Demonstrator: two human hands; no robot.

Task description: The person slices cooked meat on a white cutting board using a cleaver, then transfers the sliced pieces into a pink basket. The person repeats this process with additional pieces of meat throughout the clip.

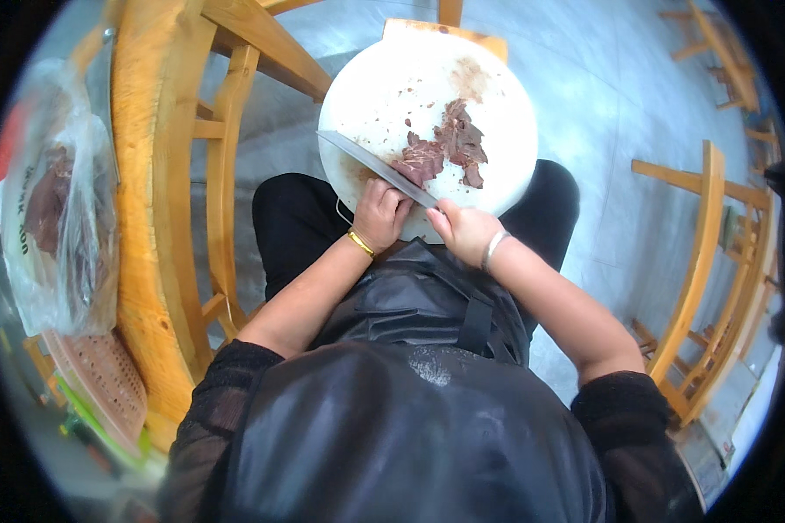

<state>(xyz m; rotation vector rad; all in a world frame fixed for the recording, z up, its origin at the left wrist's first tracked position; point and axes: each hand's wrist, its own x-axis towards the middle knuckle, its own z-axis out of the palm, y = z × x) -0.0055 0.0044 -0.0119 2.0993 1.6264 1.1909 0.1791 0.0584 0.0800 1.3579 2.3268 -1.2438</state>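
Note:
My right hand grips the handle of a long kitchen knife, whose blade points up and left across a round white cutting board. Close against the near side of the blade, my left hand rests with curled fingers; whatever lies under them is hidden. Just beyond the blade sits a pile of sliced dark cooked meat. More loose slices lie to its right, and small crumbs dot the board. A brownish stain marks the far part.
A wooden table stands at left, bearing a clear plastic bag with dark meat inside. A pink perforated basket is below it. Wooden chairs stand at right on the grey floor. Beneath the board, a wooden support shows.

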